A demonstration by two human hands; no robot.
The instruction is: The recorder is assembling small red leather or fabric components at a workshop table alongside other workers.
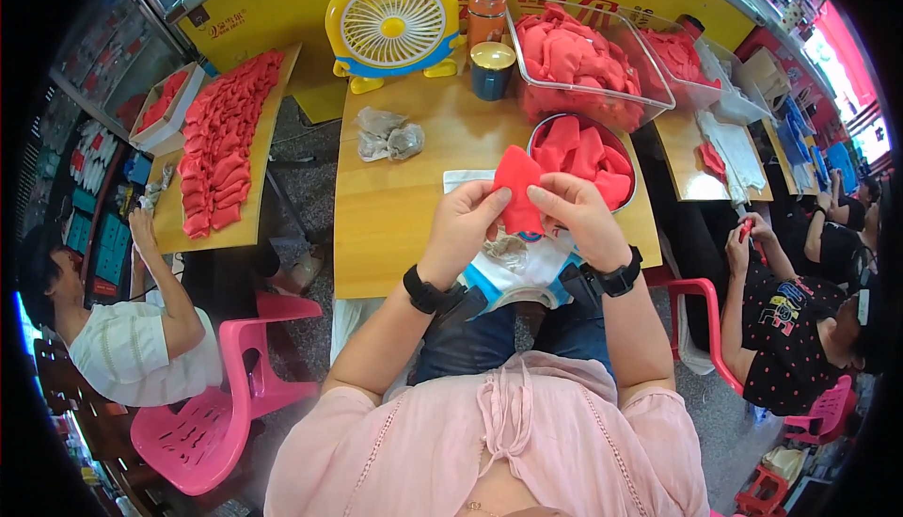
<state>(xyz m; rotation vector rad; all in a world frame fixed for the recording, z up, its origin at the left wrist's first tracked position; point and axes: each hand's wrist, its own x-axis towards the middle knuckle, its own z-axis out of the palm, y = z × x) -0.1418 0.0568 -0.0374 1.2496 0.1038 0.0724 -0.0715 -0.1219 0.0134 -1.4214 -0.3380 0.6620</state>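
Between my two hands is a small red fabric piece, soft-looking and pointed at the top, held upright over the table's near edge. My left hand pinches its left side between thumb and fingers. On the other side, my right hand grips it the same way, thumb in front. Below them, a white cloth with blue trim lies across the table edge and my lap, with a crumpled pale bundle on it. Just beyond my right hand, a round metal bowl holds more red pieces.
A yellow cartoon-shaped fan, an orange-topped bottle and a dark blue canister stand at the back. Clear bins hold red pieces. Crumpled plastic lies left. People sit at tables on both sides; rows of red pieces cover the left table.
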